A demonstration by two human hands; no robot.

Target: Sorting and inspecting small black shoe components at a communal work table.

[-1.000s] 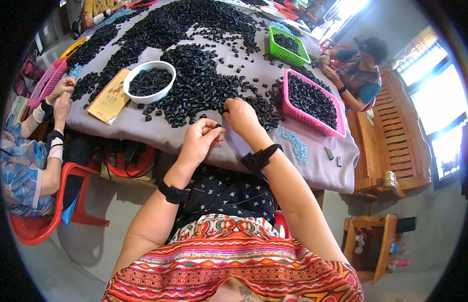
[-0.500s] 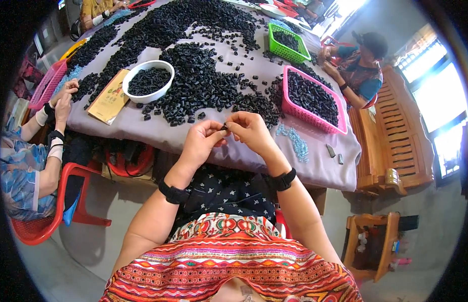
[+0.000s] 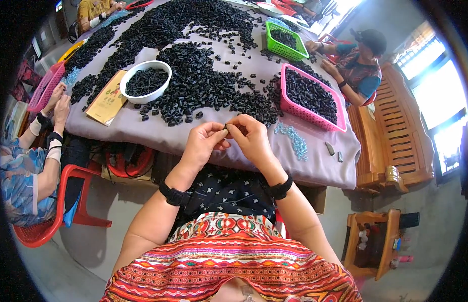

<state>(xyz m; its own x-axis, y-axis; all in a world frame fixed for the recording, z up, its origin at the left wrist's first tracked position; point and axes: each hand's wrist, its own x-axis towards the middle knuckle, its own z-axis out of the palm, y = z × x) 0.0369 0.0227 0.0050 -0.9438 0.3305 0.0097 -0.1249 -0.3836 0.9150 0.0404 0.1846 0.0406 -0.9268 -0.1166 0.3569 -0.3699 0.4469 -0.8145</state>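
Note:
Above the table's near edge, my left hand (image 3: 203, 143) and my right hand (image 3: 250, 137) meet, thumbs and fingertips pinched together. Between them is a small black plastic piece (image 3: 226, 127), mostly covered by the fingers. Just beyond lies a large heap of similar short black pieces (image 3: 193, 85) on the grey-purple tablecloth (image 3: 166, 132). A small pile of clear light-blue bits (image 3: 293, 142) is to the right of my right hand. Past it stands a pink basket (image 3: 314, 119) full of black pieces.
A white bowl (image 3: 135, 98) of black parts stands beside a yellow booklet (image 3: 104, 111). Farther back is a green basket (image 3: 289, 52). Co-workers sit left, right and far left. Two small dark objects (image 3: 330, 148) lie near the right corner. A wooden bench (image 3: 395, 126) stands beyond.
My hands stay pinched together, and less of the black piece shows. The left co-worker's hands have shifted toward the pink basket there; the right co-worker's hand has reached toward the green basket.

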